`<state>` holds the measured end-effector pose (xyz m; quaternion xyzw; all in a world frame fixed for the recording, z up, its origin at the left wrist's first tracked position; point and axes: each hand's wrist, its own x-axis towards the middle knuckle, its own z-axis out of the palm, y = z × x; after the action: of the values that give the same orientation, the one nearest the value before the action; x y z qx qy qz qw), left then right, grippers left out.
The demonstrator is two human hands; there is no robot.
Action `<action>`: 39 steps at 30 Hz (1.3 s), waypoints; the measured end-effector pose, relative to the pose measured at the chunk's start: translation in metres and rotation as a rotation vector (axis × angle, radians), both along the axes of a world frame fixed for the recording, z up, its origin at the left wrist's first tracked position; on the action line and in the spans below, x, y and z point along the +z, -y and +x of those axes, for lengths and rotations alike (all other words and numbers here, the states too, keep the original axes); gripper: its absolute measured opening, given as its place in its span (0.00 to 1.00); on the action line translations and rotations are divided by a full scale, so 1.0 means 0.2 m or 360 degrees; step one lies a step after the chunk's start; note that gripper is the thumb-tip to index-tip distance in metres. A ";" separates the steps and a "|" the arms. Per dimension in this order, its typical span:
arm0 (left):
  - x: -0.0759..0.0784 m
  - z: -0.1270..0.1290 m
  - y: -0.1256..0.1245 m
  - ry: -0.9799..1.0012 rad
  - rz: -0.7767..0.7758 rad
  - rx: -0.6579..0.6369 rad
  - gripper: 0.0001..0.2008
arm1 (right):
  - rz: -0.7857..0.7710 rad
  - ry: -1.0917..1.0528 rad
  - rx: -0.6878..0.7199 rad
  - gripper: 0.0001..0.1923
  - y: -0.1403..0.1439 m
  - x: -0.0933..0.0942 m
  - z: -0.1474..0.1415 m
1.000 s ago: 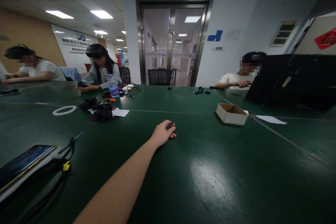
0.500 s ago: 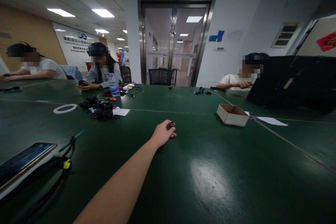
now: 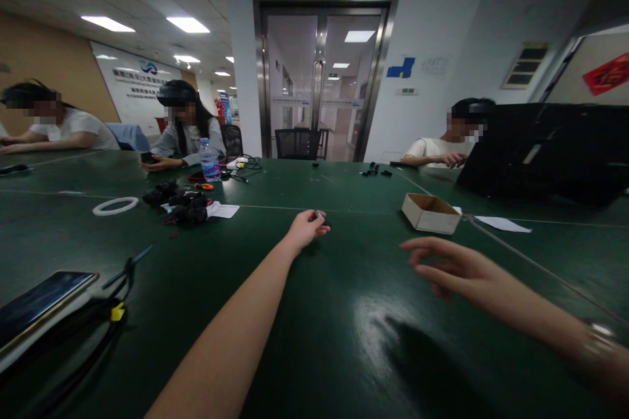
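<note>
Counter (image 3: 319,340), dark green, beneath everything. Box (image 3: 432,220), open-topped, just beyond the right hand (image 3: 445,266): fingers loosely curled, thumb apart, nothing visible between. Left hand (image 3: 303,230) clamped on a small piece (image 3: 318,214), well left of and farther ahead than the right fingertips; long axis too small to make out.

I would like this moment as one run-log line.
left hand: holds small object | right hand: open, above table | open box: beyond right hand
</note>
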<state>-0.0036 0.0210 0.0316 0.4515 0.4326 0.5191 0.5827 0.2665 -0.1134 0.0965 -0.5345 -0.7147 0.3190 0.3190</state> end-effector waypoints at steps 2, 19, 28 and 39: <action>0.00 0.02 -0.02 0.0311 -0.0019 0.0079 0.05 | -0.0270 -0.0282 0.0094 0.19 -0.23 -0.07 -0.20; -0.11 0.01 -0.01 0.0435 0.0108 -0.0033 0.10 | -0.0473 -0.1592 0.0207 0.11 -0.76 -0.47 -0.60; -0.14 -0.02 -0.04 0.0206 0.0250 0.0102 0.09 | -0.0501 -0.1655 0.0119 0.11 -0.73 -0.44 -0.60; -0.13 -0.02 -0.03 -0.0134 0.0233 0.0183 0.10 | -0.0484 -0.1706 0.0089 0.10 -0.75 -0.46 -0.60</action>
<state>-0.0073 0.0262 0.0049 0.4886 0.4428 0.5625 0.4988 0.1469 0.0359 0.0045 -0.3184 -0.4122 0.6540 0.5486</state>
